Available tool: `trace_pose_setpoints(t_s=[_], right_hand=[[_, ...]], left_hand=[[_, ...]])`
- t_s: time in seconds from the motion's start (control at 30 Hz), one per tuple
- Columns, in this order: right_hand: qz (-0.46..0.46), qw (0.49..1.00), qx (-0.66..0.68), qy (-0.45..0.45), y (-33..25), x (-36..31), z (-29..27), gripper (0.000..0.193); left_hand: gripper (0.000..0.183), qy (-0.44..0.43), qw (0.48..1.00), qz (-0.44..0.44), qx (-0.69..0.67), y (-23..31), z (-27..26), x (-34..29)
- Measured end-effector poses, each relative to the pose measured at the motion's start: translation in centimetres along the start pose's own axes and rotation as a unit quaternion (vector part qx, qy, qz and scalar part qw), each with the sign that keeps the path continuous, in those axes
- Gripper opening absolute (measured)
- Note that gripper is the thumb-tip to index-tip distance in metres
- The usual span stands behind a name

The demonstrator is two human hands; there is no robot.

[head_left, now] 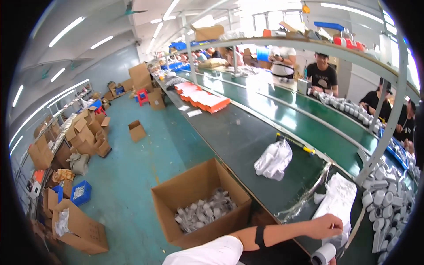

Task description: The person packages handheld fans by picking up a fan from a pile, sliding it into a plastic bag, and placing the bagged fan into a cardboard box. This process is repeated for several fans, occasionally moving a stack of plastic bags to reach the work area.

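My left hand is closed at the near end of a stack of clear-white plastic bags, its fingers pinching the film of a plastic bag. Just below it, at the lower edge, is a grey-and-white round-headed plastic part. A sliver of my right hand shows against this part and seems to hold it; the rest is out of the picture. To my right lies a large heap of similar grey plastic parts. A crumpled white plastic bag rests farther up the dark table.
An open cardboard box with bagged parts stands left of the table. A yellow-and-black tool lies by the green conveyor. Orange-and-white trays sit farther along. A metal post rises at right. Co-workers stand across the line.
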State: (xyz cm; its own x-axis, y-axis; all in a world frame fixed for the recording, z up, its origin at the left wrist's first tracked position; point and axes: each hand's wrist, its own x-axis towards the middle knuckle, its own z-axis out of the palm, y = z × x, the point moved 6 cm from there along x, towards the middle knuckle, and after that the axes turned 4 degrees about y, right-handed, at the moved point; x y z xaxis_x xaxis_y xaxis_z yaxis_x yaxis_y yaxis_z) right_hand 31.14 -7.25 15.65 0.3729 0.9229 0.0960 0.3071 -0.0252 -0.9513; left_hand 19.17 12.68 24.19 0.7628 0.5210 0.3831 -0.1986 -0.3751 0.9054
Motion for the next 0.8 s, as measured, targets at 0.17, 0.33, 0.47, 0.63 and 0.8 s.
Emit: trace_pose_setpoints(t_s=[0.17,0.33,0.47,0.63,0.8], right_hand=[[0.007,0.999,0.031,0.02,-2.5,1.6,1.7,0.101],[0.036,0.994,-0.002,-0.105,-4.5,3.8,2.7,0.095],[0.004,0.994,-0.08,-0.074,-4.4,4.2,1.9,0.069],[0.026,0.999,-0.03,0.015,-5.4,4.1,2.4,0.06],[0.044,0.995,0.015,0.094,-4.8,3.5,2.1,0.059]], left_hand=[[0.018,-0.069,0.997,-0.015,0.025,1.1,0.1,-0.4],[0.014,-0.113,0.993,-0.004,0.032,1.7,-3.2,-1.9],[0.012,-0.103,0.992,-0.021,0.065,1.0,-2.0,-0.8],[0.009,-0.023,0.997,-0.041,0.063,2.0,-3.0,-1.1],[0.012,-0.01,0.989,-0.141,-0.039,0.4,-2.3,-1.2]])
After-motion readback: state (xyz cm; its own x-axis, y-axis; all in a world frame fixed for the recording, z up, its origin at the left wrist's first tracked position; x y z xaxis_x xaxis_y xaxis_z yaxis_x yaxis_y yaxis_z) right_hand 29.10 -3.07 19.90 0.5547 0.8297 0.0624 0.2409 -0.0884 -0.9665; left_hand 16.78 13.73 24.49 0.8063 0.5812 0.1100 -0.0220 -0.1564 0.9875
